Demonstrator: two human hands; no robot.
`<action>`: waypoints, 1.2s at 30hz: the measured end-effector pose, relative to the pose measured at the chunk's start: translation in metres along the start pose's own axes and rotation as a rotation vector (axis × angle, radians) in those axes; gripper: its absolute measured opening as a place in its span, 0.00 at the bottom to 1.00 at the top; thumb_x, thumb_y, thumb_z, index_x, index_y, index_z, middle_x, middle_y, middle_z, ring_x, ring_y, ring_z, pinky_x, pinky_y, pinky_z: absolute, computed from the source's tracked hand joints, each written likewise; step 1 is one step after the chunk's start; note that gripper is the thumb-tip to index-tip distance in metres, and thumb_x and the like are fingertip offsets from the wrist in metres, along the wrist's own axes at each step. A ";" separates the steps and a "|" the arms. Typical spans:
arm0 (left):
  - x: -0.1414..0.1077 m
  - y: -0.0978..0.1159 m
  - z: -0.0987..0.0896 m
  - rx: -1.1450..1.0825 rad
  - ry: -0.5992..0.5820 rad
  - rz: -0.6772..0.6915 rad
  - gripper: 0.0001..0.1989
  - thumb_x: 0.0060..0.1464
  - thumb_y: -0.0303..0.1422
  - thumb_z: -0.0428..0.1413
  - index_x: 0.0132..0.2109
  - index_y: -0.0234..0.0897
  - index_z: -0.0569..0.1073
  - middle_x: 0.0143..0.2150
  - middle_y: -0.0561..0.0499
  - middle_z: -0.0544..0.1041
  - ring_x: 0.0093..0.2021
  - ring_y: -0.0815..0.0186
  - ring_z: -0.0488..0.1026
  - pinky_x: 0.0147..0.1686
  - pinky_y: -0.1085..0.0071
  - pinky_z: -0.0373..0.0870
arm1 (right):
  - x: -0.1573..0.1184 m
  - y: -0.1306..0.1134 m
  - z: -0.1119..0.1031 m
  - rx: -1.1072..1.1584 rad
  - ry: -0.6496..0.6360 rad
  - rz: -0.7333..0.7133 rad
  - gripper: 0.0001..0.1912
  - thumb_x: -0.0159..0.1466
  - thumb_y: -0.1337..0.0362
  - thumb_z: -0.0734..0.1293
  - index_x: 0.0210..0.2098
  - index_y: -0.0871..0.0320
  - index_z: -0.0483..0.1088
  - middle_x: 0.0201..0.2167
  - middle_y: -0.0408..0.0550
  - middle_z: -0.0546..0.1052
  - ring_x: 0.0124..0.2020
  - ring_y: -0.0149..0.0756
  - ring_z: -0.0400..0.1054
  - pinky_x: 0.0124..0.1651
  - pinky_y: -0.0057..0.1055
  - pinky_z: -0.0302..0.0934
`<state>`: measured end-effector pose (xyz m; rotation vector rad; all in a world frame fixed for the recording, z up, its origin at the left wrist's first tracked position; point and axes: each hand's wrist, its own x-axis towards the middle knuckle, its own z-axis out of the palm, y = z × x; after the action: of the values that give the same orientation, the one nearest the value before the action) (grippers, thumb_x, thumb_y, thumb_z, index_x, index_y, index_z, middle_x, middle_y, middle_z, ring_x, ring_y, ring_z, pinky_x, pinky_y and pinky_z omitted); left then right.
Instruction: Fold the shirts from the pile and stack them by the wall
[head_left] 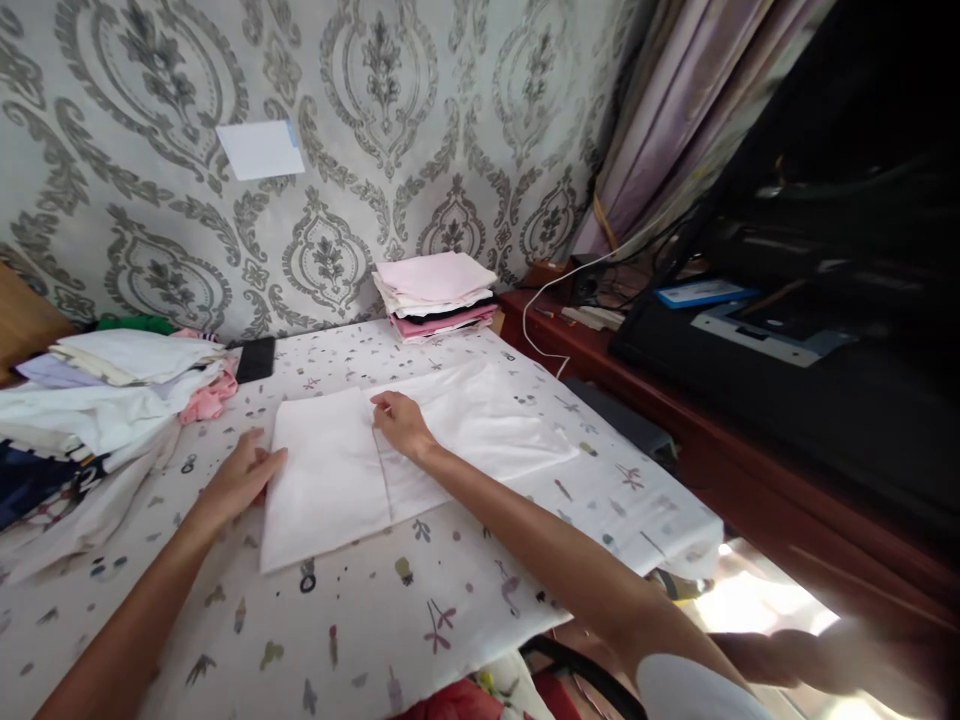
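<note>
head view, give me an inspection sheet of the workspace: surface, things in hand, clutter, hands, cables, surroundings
Surface: white tablecloth with small coloured prints.
Job's things: white fabric piece, laid flat, left part apparently folded over, right part wrinkled.
Clutter: loose heap of mixed-colour clothes at left; flat black rectangular object beside it; stack of pink, white and dark folded fabric behind.
Hands: left hand at the fabric's left edge; right hand curled at the fold's inner edge; grip unclear.
Cables: thin white cable looping by the red-brown wooden furniture.
Surroundings: grey-and-white patterned wallpaper; mauve curtain.
</note>
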<state>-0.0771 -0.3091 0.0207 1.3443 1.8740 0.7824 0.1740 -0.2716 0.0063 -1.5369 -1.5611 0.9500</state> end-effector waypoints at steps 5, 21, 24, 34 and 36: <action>0.041 0.020 0.002 0.570 0.090 0.548 0.23 0.60 0.39 0.49 0.59 0.34 0.67 0.59 0.37 0.72 0.59 0.46 0.70 0.58 0.52 0.66 | -0.057 -0.003 -0.019 -0.308 -0.152 -0.042 0.09 0.68 0.64 0.62 0.41 0.56 0.74 0.34 0.47 0.79 0.35 0.37 0.73 0.36 0.30 0.60; 0.143 0.057 0.084 0.500 -0.267 0.685 0.09 0.46 0.28 0.52 0.37 0.37 0.74 0.34 0.50 0.76 0.35 0.61 0.71 0.37 0.68 0.64 | -0.107 -0.023 0.006 -0.773 -0.238 0.029 0.14 0.69 0.57 0.64 0.48 0.60 0.72 0.46 0.57 0.77 0.48 0.48 0.74 0.43 0.37 0.63; 0.143 0.053 0.082 0.431 -0.261 0.701 0.07 0.46 0.30 0.52 0.34 0.38 0.72 0.33 0.51 0.75 0.36 0.62 0.70 0.38 0.68 0.63 | -0.109 -0.022 0.007 -0.754 -0.226 0.014 0.11 0.69 0.59 0.63 0.44 0.59 0.73 0.44 0.53 0.78 0.47 0.45 0.75 0.42 0.35 0.62; 0.136 0.054 0.068 0.226 -0.397 0.678 0.09 0.48 0.37 0.53 0.35 0.38 0.69 0.28 0.56 0.70 0.30 0.65 0.67 0.33 0.71 0.62 | -0.112 -0.022 0.009 -0.750 -0.188 0.122 0.17 0.70 0.53 0.62 0.43 0.59 0.74 0.38 0.55 0.80 0.43 0.46 0.75 0.41 0.35 0.58; 0.135 0.054 0.066 0.196 -0.417 0.655 0.09 0.49 0.38 0.54 0.36 0.38 0.69 0.25 0.57 0.68 0.28 0.66 0.65 0.30 0.71 0.60 | -0.112 -0.021 0.012 -0.724 -0.199 0.111 0.12 0.68 0.57 0.63 0.38 0.58 0.74 0.37 0.52 0.80 0.41 0.43 0.74 0.39 0.33 0.56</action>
<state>-0.0244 -0.1595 0.0002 2.1065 1.2050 0.5624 0.1552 -0.3835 0.0186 -2.0781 -2.1267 0.6294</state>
